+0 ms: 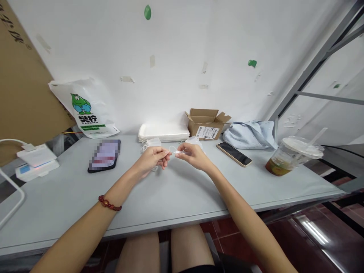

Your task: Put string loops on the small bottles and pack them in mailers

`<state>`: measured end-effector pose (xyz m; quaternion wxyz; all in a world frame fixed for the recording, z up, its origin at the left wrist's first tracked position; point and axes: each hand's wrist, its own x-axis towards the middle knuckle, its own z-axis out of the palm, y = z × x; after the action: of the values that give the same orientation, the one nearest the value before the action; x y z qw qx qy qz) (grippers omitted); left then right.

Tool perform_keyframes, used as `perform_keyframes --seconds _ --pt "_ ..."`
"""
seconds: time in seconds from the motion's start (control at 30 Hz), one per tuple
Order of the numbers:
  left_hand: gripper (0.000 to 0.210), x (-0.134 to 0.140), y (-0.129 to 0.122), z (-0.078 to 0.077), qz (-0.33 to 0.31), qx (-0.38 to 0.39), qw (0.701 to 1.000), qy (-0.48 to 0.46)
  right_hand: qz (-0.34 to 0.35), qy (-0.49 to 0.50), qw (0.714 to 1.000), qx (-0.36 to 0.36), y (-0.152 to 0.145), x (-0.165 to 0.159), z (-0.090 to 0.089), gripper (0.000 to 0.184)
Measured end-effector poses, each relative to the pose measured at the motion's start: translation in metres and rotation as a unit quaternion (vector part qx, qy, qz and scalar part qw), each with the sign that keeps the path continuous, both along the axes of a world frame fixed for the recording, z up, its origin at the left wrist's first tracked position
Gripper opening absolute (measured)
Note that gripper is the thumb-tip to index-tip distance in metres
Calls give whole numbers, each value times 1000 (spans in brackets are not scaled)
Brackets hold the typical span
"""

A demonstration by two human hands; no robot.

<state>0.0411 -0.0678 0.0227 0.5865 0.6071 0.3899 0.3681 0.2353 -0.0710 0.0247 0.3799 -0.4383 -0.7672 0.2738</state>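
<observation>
Above the middle of the table, my left hand (156,157) is closed in a pinch on a thin white string (172,147). Facing it, the fingers of my right hand (195,155) pinch a small white end piece (178,152) of that string, which makes a little loop between the two hands. Just behind my left hand lies a bundle of white strings with white tag-like pieces (153,142). Another white, thin pile (194,140) shows behind my right hand, partly covered by it. What lies under my left fingers is mostly hidden.
Behind the hands are a stack of white sheets (163,132) and an open cardboard box (206,127). A phone (104,155) and a white bag (88,110) are left; another phone (234,153), a pale blue cloth bag (247,134) and a tilted-looking drink cup (287,157) are right.
</observation>
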Motion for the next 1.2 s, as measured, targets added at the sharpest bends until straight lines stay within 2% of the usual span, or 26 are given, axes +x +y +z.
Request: perform_keyframes --seconds 0.63,0.8,1.0,1.2 --pt "22 1 -3 3 2 -3 1000 6 5 -11 1000 -7 1 0 -1 24" --pt "21 3 -4 3 14 22 999 21 4 -22 1000 2 2 0 -4 22" --pt "23 8 -6 4 32 85 991 99 11 -44 999 24 2 -3 -7 20" --pt "25 7 -7 1 24 96 989 114 21 -34 999 29 3 -5 -12 20"
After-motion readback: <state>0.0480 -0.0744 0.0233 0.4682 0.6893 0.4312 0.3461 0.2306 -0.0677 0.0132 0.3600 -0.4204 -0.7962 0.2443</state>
